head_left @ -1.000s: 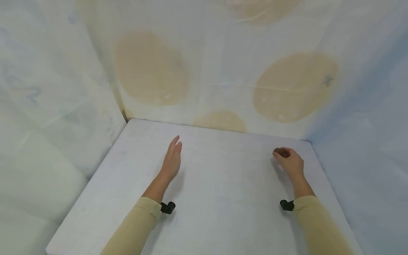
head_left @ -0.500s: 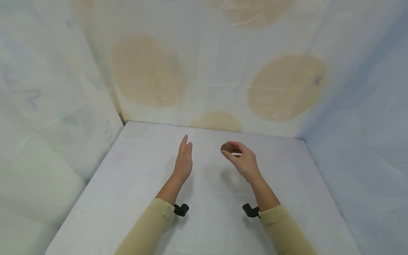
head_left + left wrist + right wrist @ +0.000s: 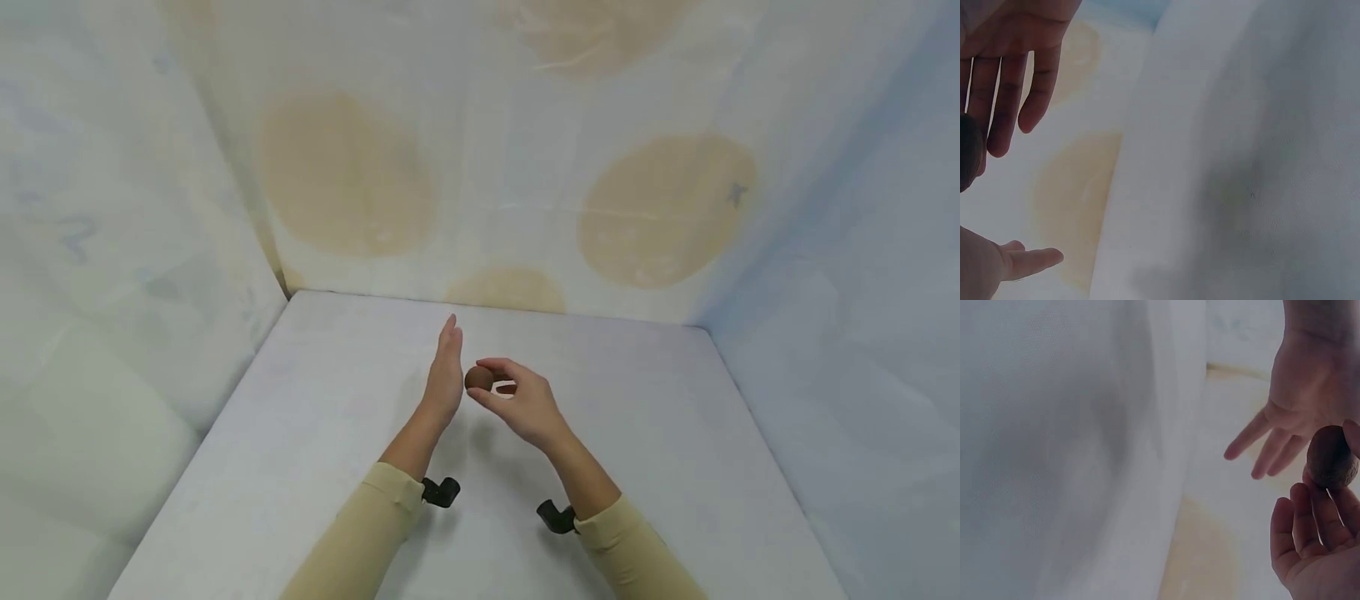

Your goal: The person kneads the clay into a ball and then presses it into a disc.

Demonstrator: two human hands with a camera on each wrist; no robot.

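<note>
A small brown ball (image 3: 478, 378) is pinched between the thumb and fingertips of my right hand (image 3: 517, 402) above the middle of the white table (image 3: 300, 467). In the right wrist view the ball (image 3: 1331, 456) sits at the fingertips, with the left palm behind it. My left hand (image 3: 444, 375) stands edge-up with straight fingers, its palm facing the ball, a small gap apart. In the left wrist view my left hand (image 3: 1004, 75) shows spread straight fingers, and the dark ball (image 3: 969, 150) is at the frame's left edge.
Cloth walls with pale tan ovals (image 3: 660, 208) close the table at the back and on both sides. Black wrist cameras (image 3: 441, 492) sit at both cuffs of the beige sleeves (image 3: 360, 542).
My right hand carried the ball leftwards from the table's right side to the middle, up to the left palm. The left hand shifted slightly right and stayed flat.
</note>
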